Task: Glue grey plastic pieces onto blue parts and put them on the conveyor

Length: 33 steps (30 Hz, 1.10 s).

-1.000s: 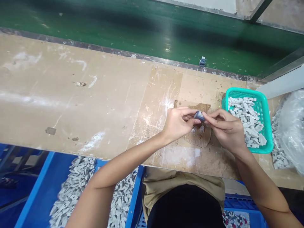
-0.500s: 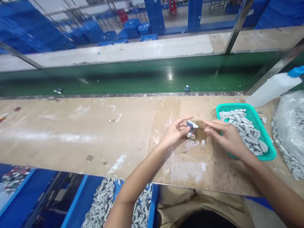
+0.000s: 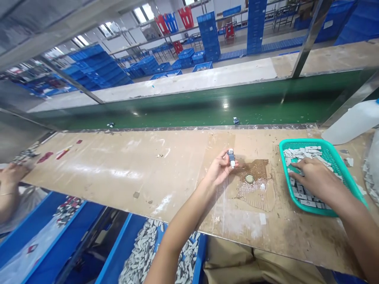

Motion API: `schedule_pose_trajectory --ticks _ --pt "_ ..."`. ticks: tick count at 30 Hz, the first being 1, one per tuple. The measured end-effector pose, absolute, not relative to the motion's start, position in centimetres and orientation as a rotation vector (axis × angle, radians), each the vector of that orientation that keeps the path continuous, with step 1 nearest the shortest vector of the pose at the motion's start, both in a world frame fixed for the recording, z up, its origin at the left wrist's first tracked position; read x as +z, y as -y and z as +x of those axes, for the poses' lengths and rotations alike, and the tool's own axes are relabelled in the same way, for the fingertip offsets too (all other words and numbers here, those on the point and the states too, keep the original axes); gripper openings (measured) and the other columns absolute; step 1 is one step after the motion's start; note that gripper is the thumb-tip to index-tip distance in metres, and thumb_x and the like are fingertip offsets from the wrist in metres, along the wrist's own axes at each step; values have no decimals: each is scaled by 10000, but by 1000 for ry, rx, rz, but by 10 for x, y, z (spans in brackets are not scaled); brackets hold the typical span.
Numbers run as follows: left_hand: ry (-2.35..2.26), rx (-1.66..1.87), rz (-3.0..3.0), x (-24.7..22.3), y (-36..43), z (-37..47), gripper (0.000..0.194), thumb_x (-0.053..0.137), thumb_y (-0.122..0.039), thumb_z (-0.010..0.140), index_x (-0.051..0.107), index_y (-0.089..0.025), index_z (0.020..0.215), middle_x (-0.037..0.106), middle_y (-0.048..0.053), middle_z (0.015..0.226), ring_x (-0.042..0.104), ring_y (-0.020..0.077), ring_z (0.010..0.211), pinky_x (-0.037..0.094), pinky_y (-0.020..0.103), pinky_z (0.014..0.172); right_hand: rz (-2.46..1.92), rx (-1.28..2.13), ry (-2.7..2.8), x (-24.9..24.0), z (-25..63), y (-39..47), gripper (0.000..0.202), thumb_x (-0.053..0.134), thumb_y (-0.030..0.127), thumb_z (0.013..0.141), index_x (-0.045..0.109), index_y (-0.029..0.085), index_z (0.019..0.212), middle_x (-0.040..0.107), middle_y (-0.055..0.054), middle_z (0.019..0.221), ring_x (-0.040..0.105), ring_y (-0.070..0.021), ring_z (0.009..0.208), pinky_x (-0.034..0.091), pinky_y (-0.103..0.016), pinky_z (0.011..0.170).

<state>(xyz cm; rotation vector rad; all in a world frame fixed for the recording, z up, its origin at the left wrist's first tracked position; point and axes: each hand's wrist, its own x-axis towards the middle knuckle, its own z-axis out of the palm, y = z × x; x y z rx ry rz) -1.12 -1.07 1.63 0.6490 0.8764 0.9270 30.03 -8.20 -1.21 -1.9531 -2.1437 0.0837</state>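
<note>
Between its fingertips, my left hand holds a small dark blue and white part above the table. My right hand reaches into a green basket on the right, its fingers among flat grey-white pieces. The thumb and index finger of that hand are apart over the pieces, and nothing shows between them. A small round cap-like thing sits on a wet brown patch of cardboard between my hands.
Behind the table runs a green belt with small dark parts on it. A white bottle stands at the right. Blue bins of pieces are below the front edge. Another person's hand is at far left.
My right hand has moved right, from beside the small part into the basket. My left hand still holds the part, now more upright. The view has shifted, showing another person at far left.
</note>
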Motion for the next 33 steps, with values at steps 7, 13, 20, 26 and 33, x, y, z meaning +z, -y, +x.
schedule_pose_trajectory --ticks 7,13,20,26,33 --pt "-1352 1062 1153 16 -69 -12 390 511 -188 906 544 -191 1295 627 48 950 703 147 790 578 300 786 -1958 347 2070 -13 288 86 239 509 278 891 703 203 772 737 -135 874 676 -327 897 509 -440 805" --pt "-1815 1152 1384 4 -178 -14 480 579 -189 909 481 -122 1374 682 131 1143 705 205 999 528 333 950 -1963 431 1938 -18 287 86 193 534 265 854 700 194 921 742 -104 868 693 -302 875 510 -397 756" --pt "-1833 1011 1743 -6 -212 3 572 615 -5 792 563 -132 1347 309 221 1613 404 291 1457 294 412 1216 -1909 463 1985 -7 284 84 225 534 180 828 743 189 911 751 -98 879 693 -293 916 509 -391 817" --pt "-1576 832 1852 -3 -209 -2 345 592 101 666 723 -148 866 626 133 1383 472 266 1415 347 369 1195 -1849 621 1754 7 289 80 196 513 212 888 705 205 932 764 -95 944 717 -267 904 542 -388 810" --pt "-1466 1041 1508 -3 -184 2 118 592 -103 878 597 -145 989 717 83 1051 642 186 1117 442 394 1097 -1378 1093 1172 20 294 75 218 608 380 883 673 203 994 761 -74 901 751 -223 764 614 -329 592"
